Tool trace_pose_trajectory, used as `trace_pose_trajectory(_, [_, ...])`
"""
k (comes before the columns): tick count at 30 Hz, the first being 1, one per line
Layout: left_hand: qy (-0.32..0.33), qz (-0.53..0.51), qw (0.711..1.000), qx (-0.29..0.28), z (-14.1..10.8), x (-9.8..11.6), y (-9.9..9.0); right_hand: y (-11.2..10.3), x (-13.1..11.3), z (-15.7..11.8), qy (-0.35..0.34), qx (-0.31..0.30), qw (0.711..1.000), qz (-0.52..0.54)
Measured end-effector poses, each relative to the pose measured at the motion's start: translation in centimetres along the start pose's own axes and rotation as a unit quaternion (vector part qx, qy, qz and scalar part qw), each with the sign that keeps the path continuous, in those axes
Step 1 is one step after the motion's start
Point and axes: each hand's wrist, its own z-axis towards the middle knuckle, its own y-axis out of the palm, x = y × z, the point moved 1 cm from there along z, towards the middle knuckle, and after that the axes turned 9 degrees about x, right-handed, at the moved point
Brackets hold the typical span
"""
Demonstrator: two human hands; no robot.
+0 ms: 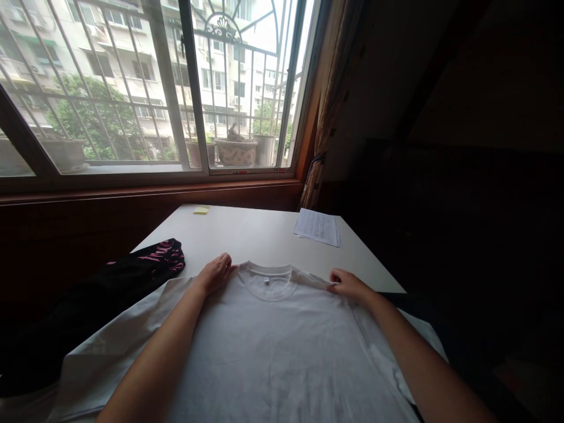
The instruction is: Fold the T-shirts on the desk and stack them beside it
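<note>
A white T-shirt (273, 346) lies spread on the white table, its round collar toward the far side and a small label inside the neck. My left hand (216, 272) is closed on the shirt's shoulder, left of the collar. On the other side, my right hand (349, 284) pinches the right shoulder seam. Both sleeves spread outward beneath or beside my forearms, and the lower part of the shirt runs out of view at the bottom.
Black cloth with pink lettering (161, 258) hangs over the table's left edge. Printed papers (318, 227) lie at the back right of the table (247, 232), and a yellow sticky note (201, 210) at the back left. Beyond stand a barred window and a tied curtain (314, 176).
</note>
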Motion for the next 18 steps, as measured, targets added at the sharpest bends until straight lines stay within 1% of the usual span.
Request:
trace_pose_trajectory(3, [-0.025,-0.002,1.000,-0.008,-0.1,-0.1,0.2,-0.3,-1.3,-0.1,-0.004,-0.027,0.999,0.022])
trace_pose_trajectory(6, [-0.041,-0.001,0.999,-0.019,-0.1,-0.1,0.2,-0.1,-3.7,0.5,-0.014,-0.045,0.998,0.040])
trace_pose_trajectory(8, [-0.047,0.003,0.999,-0.025,-0.1,0.0,0.1,0.3,-5.4,1.2,-0.031,-0.047,0.998,0.025])
trace_pose_trajectory(11, [-0.051,0.011,0.998,-0.033,0.0,0.1,0.0,1.4,-7.3,2.3,-0.062,-0.020,0.997,-0.038])
trace_pose_trajectory(13, [-0.050,0.017,0.998,-0.037,0.0,0.1,0.1,2.2,-7.9,2.6,-0.076,0.007,0.994,-0.072])
trace_pose_trajectory(15, [-0.050,0.024,0.998,-0.039,0.1,0.0,0.2,2.8,-8.0,2.5,-0.083,0.032,0.992,-0.092])
trace_pose_trajectory(18, [-0.051,0.032,0.997,-0.042,0.1,0.0,0.2,3.6,-7.6,1.4,-0.092,0.076,0.985,-0.127])
